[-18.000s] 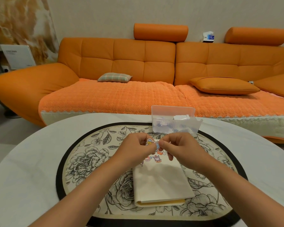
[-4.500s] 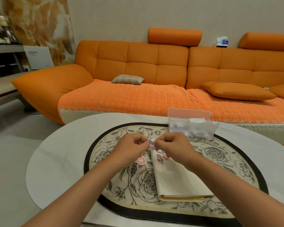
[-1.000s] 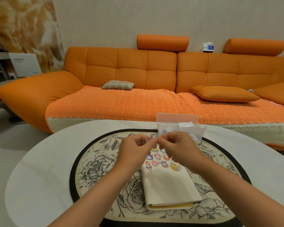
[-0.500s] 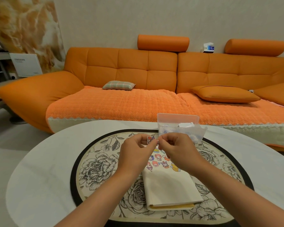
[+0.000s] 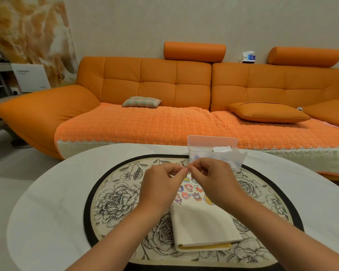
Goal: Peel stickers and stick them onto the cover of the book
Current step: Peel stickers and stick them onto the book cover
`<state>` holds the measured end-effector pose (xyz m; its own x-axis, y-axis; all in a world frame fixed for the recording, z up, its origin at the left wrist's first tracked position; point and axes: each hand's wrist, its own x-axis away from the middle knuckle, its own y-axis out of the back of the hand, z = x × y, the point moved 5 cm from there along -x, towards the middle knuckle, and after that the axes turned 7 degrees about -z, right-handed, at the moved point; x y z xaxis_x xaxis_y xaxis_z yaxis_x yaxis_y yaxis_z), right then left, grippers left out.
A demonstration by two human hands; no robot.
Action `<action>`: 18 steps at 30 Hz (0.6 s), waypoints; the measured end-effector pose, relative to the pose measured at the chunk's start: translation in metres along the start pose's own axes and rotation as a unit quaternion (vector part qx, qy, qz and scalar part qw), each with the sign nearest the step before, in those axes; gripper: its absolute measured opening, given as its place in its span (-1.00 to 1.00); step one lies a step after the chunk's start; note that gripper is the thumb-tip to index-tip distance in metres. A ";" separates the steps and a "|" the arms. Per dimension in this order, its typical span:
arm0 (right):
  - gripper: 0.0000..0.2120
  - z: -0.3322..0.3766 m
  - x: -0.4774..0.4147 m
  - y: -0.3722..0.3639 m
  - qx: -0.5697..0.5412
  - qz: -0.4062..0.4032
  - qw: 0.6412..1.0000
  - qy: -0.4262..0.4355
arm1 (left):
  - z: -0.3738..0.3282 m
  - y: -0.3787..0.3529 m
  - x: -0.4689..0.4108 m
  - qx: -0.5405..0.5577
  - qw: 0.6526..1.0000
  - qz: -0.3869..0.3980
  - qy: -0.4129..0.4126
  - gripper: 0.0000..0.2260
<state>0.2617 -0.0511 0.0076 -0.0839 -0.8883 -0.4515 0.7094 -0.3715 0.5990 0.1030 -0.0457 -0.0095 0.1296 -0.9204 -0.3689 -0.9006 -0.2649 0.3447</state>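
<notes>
While our left hand (image 5: pixel 160 184) and right hand (image 5: pixel 213 182) pinch a tiny sticker (image 5: pixel 187 169) together, the book (image 5: pixel 202 225) lies beneath, bare cover nearer us.

orange sofa (image 5: pixel 157 85) against a beige wall (image 5: pixel 145 20), grey floor (image 5: pixel 12 163), white oval table (image 5: pixel 47 212)
</notes>
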 end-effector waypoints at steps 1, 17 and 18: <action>-0.88 0.000 0.000 0.000 0.013 0.000 1.000 0.005 | 0.001 -0.001 -0.001 0.001 1.000 0.002 0.005 -0.91; -0.88 -0.002 0.001 0.001 -0.194 0.084 0.970 -0.115 | 0.001 -0.009 -0.006 0.015 0.994 0.107 -0.022 -0.91; -0.88 -0.003 0.000 0.001 -0.202 0.081 0.969 -0.118 | 0.002 -0.010 -0.006 0.019 0.993 0.113 -0.019 -0.91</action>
<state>0.2644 -0.0513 0.0064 -0.0723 -0.9809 -0.1805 0.9390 -0.1280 0.3192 0.1102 -0.0375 -0.0120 -0.0933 -0.9432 -0.3189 -0.9201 -0.0407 0.3896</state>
